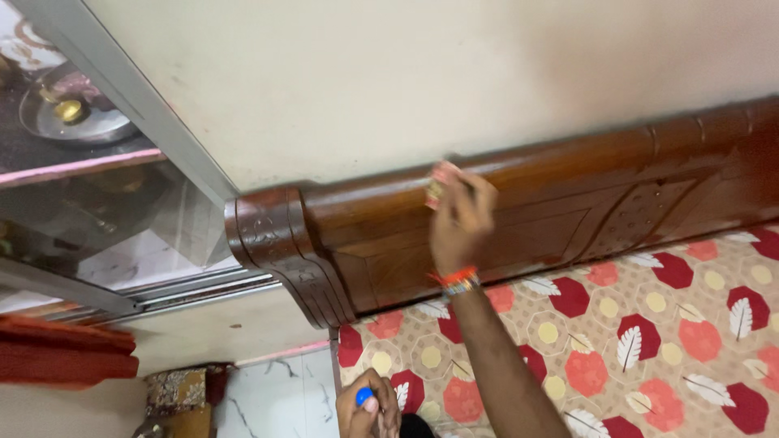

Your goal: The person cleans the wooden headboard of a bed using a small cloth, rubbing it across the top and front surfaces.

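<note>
My right hand reaches up to the top edge of a dark carved wooden headboard. It is closed on a small pink and yellowish thing pressed against the wood; blur hides what it is. Orange and beaded bands circle that wrist. My left hand sits low at the frame's bottom edge, over the corner of the bed. Its fingers are curled around a thing with a round blue top, the rest of which is hidden. The bed carries a sheet printed with red, pink and yellow hexagons and white leaves.
A cream wall rises behind the headboard. To the left stands a glass-fronted cabinet with a grey metal frame, with a steel plate and a brass vessel inside. Red fabric hangs at the lower left above a white marble floor.
</note>
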